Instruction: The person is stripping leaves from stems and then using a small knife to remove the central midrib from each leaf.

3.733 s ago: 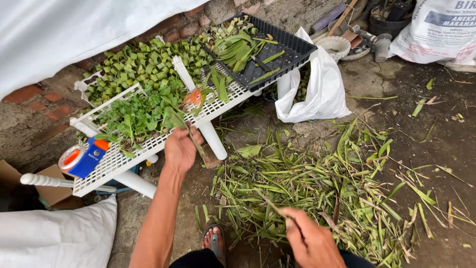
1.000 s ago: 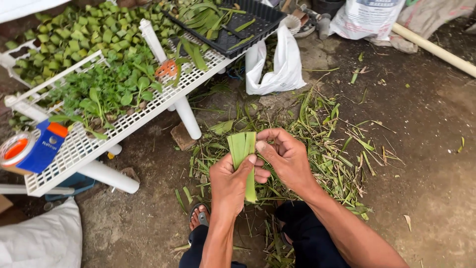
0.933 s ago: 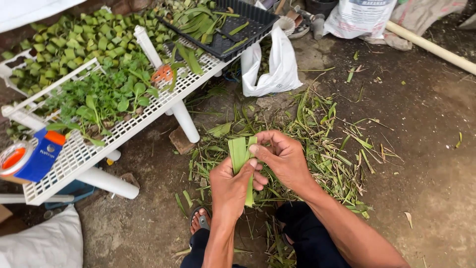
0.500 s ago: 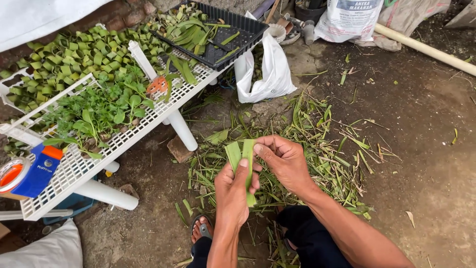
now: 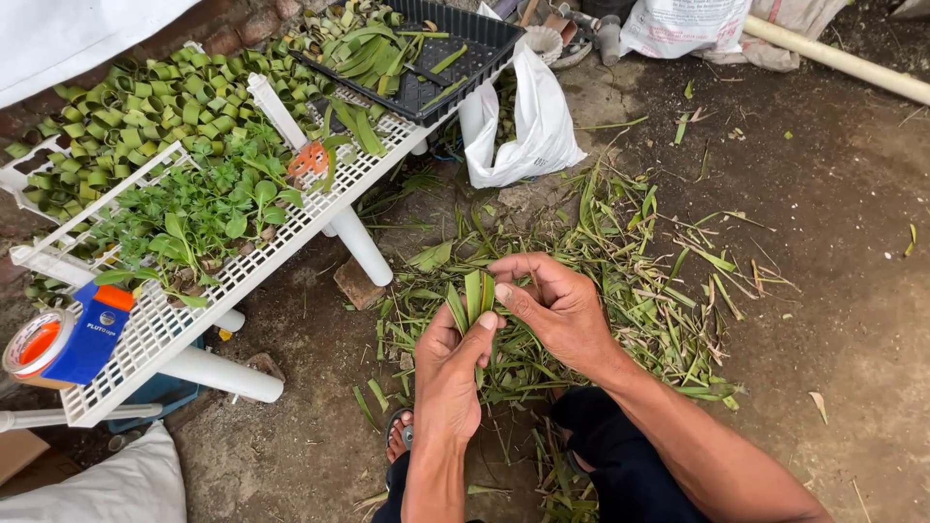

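Leaf strip (image 5: 475,295), pinched by both hands, left hand (image 5: 448,373) below and right hand (image 5: 557,310) beside it, likely folds best with edges kept aligned.

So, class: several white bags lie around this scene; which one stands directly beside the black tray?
The white plastic bag hanging at the rack's end, right beside the black tray. The others lie farther away.

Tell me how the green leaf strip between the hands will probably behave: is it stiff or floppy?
The leaf strip is probably pliable: it bends between the left hand and right hand. The rolled leaf rings on the rack suggest it curls without snapping. It looks thin, so likely light.
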